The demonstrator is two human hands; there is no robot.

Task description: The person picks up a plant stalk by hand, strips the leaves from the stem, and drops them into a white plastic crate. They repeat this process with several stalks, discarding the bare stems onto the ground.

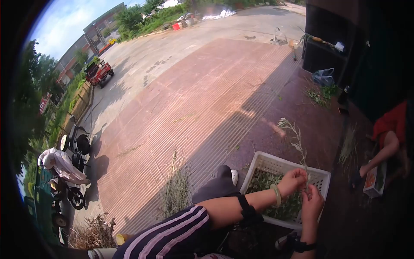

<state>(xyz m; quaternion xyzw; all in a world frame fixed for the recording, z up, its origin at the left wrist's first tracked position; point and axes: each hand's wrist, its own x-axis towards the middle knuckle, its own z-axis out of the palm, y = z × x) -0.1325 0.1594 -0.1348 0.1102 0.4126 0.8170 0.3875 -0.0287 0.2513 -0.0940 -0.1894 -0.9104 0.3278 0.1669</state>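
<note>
A leafy grey-green stem [298, 140] rises upward from between my two hands, its leafy tip bending to the left. My left hand [292, 182], with a pale bangle at the wrist, pinches the stem with closed fingers. Just below it, my right hand [312, 202], with a black band at the wrist, is closed on the stem's lower part. Both hands are over a white plastic crate [284, 160] with perforated walls. Loose green leaves [269, 181] cover its inside, partly hidden by my arms.
A bundle of cut stems [176, 192] lies left of the crate; dry brush [92, 235] is at lower left. Another person's leg [384, 153] is at right, beside a small box [374, 183]. Greens [321, 95] and a plastic bag [323, 77] lie upper right. Motorbikes [75, 172] stand left.
</note>
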